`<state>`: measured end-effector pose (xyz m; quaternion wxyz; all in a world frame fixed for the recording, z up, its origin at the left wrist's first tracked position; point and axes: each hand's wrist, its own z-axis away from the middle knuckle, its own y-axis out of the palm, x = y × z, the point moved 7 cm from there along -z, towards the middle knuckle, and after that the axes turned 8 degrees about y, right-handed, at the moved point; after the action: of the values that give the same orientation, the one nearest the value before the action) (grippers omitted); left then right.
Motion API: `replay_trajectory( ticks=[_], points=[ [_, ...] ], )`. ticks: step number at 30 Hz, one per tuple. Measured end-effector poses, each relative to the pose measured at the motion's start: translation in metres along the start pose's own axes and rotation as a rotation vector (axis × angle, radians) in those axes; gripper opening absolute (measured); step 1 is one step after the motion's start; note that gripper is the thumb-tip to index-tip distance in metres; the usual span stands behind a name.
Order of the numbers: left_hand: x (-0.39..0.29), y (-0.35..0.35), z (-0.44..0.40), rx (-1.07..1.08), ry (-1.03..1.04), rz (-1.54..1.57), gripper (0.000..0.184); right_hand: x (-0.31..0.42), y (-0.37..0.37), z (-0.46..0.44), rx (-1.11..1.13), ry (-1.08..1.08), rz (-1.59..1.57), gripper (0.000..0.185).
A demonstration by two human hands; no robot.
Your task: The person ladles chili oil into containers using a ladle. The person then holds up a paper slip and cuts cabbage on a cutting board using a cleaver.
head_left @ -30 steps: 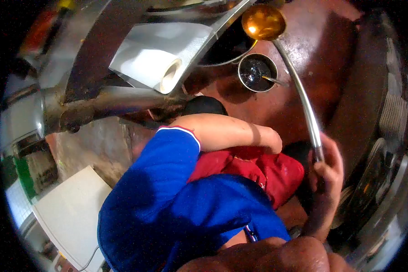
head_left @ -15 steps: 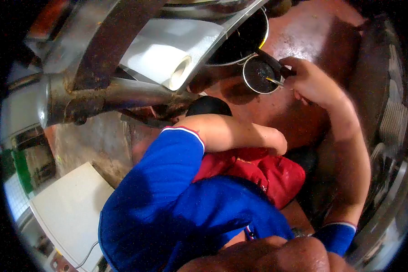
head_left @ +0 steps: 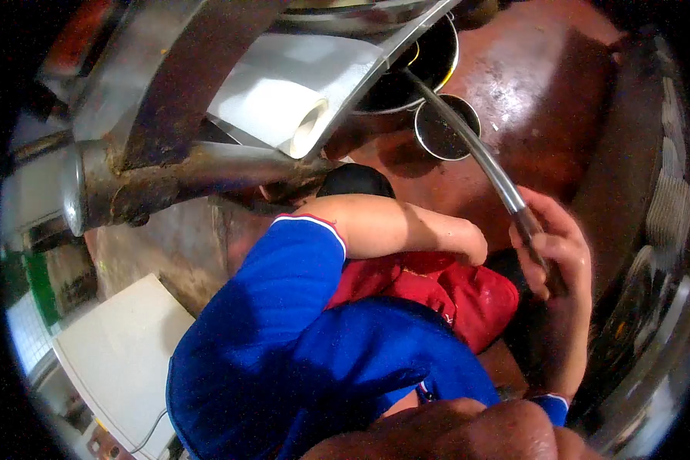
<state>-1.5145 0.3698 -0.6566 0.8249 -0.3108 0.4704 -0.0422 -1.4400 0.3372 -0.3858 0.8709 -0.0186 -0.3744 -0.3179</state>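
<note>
My right hand (head_left: pixel 553 249) is closed around the dark grip of a long metal-handled tool (head_left: pixel 475 146). Its shaft slants up and left across a small round pot (head_left: pixel 479 123), and its far end goes into a large dark pot (head_left: pixel 456 57), so the head is hidden. Yellow streaks show along the large pot's inner wall. My left forearm lies across my lap, with my left hand (head_left: pixel 474 244) resting by the red shorts (head_left: pixel 468 295); its fingers are hidden.
A white paper roll (head_left: pixel 310 126) lies on a metal surface at upper left. Below it runs a thick rusty metal pipe (head_left: pixel 230 169). A white panel (head_left: pixel 123 353) stands at lower left. The pots stand on a reddish floor (head_left: pixel 537 100). A dark ribbed object (head_left: pixel 663 207) is on the right.
My right hand has drawn back from beside the small pot toward my body. The tool's long shaft now reaches from the hand into the large pot. My left arm stays put.
</note>
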Motion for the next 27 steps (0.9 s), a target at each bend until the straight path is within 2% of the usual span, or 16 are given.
replay_trajectory(
  ticks=[4,7,11,15,17,22,27],
  points=[
    [0.002,0.008,-0.014,0.035,0.027,-0.003,0.034,-0.004,-0.004,0.033,-0.2,-0.073,-0.02,0.07],
    [0.004,0.01,-0.02,0.05,0.03,0.01,0.034,-0.012,-0.015,0.059,-0.241,-0.068,-0.067,0.078],
    [0.002,0.005,-0.01,0.053,-0.005,0.031,0.034,-0.029,-0.037,0.083,-0.306,-0.141,-0.086,0.074],
    [-0.006,-0.002,0.01,-0.005,-0.034,0.073,0.035,-0.042,-0.052,0.095,-0.353,-0.101,-0.068,0.075],
    [-0.001,0.01,-0.011,0.015,-0.018,0.008,0.034,-0.056,-0.065,0.088,-0.457,-0.132,-0.027,0.073],
    [-0.012,0.012,-0.019,0.157,0.045,-0.145,0.033,-0.084,-0.079,0.06,-0.371,0.012,0.034,0.065],
    [-0.007,0.023,-0.03,0.071,0.109,-0.193,0.025,-0.115,-0.101,0.035,-0.406,-0.037,0.238,0.065]
  ],
)
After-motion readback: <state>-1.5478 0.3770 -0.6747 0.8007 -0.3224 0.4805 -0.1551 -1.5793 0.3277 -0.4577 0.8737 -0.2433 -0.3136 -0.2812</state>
